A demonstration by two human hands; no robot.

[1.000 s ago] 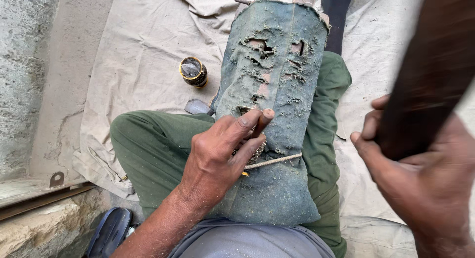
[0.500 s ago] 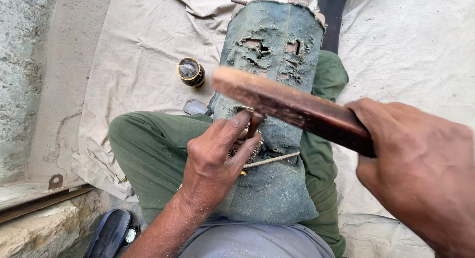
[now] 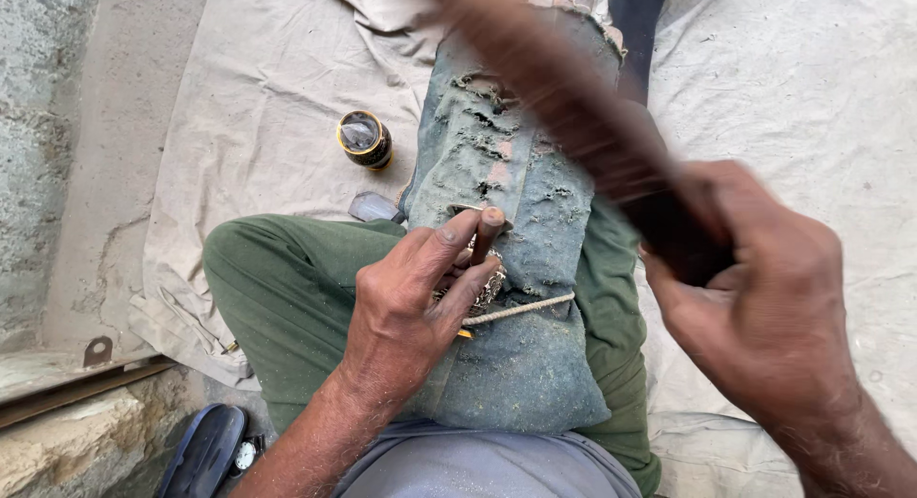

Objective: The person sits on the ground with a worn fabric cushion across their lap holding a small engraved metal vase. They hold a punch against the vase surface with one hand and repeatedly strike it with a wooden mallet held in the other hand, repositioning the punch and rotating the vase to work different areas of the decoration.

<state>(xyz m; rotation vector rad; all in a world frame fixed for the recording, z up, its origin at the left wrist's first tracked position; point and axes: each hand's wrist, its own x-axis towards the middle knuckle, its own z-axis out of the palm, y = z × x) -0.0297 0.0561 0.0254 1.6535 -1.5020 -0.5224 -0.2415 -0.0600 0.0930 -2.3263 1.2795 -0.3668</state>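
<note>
A: What fills most of the frame?

B: A pale cloth sheet (image 3: 267, 106) spread over the floor, running from upper left to the right edge. On it sits the person, in green trousers (image 3: 287, 297) at centre left, one leg folded.

A: And the blue object over the lap?

B: A torn, faded blue denim pad (image 3: 521, 221), running from top centre down to lower centre, dusted with fine greenish filings. A thin cord (image 3: 521, 309) crosses it just below the middle.

A: What does the right hand hold?

B: The right hand (image 3: 764, 307), at centre right, has its fingers wrapped around the lower end of a long dark wooden mallet (image 3: 573, 116). The mallet slants up toward top centre and is blurred by motion.

A: The left hand?

B: The left hand (image 3: 411, 307), at centre, pinches a short dark punch (image 3: 485, 235) between thumb and forefinger, holding it upright with its top just above the fingertips. Beneath the fingers lies a small ornate metal piece (image 3: 487, 286), resting on the denim; its detail is largely hidden.

A: Smaller items?

B: A round black tin with a gold rim (image 3: 364, 139) stands on the cloth at upper left of centre. A dark sandal (image 3: 203, 450) lies at lower left beside a stone ledge (image 3: 67, 431).
</note>
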